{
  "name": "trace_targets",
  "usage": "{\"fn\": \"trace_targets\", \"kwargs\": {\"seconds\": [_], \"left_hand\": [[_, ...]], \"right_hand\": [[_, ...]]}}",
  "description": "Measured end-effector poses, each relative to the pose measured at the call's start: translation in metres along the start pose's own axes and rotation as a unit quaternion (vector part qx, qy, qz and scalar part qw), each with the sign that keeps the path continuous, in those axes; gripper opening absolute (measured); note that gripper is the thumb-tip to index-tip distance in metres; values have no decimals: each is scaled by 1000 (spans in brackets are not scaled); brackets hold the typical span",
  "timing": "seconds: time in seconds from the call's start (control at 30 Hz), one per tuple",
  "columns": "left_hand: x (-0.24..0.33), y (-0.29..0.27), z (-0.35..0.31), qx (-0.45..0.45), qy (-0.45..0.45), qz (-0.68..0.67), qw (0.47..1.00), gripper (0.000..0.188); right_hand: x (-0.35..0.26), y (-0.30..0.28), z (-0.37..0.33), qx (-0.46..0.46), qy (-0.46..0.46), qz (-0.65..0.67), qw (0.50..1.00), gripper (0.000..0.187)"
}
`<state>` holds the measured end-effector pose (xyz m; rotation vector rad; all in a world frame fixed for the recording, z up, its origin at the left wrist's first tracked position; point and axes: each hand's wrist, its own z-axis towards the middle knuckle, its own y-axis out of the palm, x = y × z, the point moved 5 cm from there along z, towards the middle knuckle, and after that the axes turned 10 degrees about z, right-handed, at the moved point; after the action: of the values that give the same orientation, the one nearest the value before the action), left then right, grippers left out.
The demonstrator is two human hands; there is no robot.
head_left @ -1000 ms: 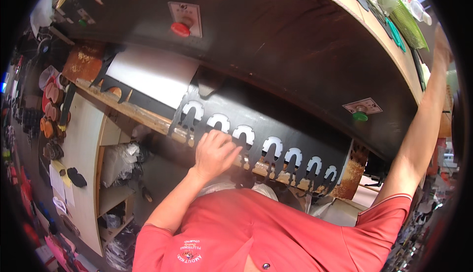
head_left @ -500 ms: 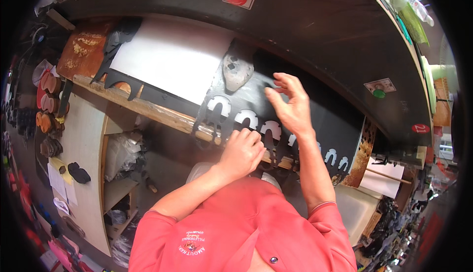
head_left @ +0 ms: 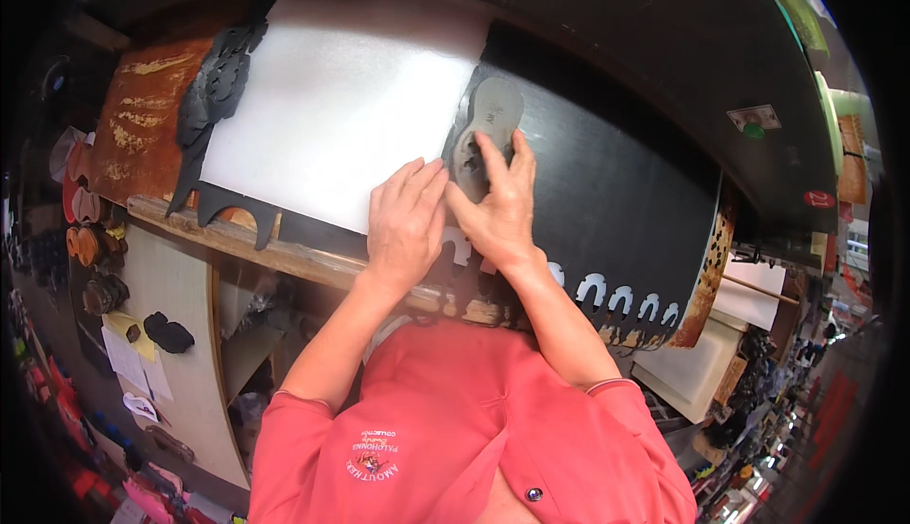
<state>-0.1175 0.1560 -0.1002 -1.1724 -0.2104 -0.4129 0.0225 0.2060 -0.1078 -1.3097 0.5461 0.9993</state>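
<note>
— Where's the grey shape (head_left: 500, 102) lying?
— It's lying on the black sheet (head_left: 616, 159), left end, stretching beyond the right hand (head_left: 507, 219), its long axis running near to far.
— Who's sitting nearer?
— The right, spreading its fingers over the near half. The left hand (head_left: 406, 222) is resting beside, fingers together. Can't tell if either's gripping.

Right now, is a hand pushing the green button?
No, the right hand touches the grey sole-shaped piece, the left hand is beside the right, and the green button is untouched.
</note>
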Motion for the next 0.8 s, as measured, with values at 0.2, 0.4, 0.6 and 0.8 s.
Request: {"fn": "trace_targets", "kwargs": {"seconds": [0.2,0.4,0.6,0.8], "left_hand": [[4,-3,0,-10,-11,2,1000,37],[25,22,28,-102,-190,-324,921,46],[45,52,52,-225,-293,-456,809,58],[32,53,42,-159,-377,-547,731,31]], "right_hand": [[45,-44,1,-15,209,466,860,72],[52,-47,-2,19,229,566,792,71],[61,-49,-4,24,254,624,739,66],[68,-51,-3,44,250,603,756,68]]}}
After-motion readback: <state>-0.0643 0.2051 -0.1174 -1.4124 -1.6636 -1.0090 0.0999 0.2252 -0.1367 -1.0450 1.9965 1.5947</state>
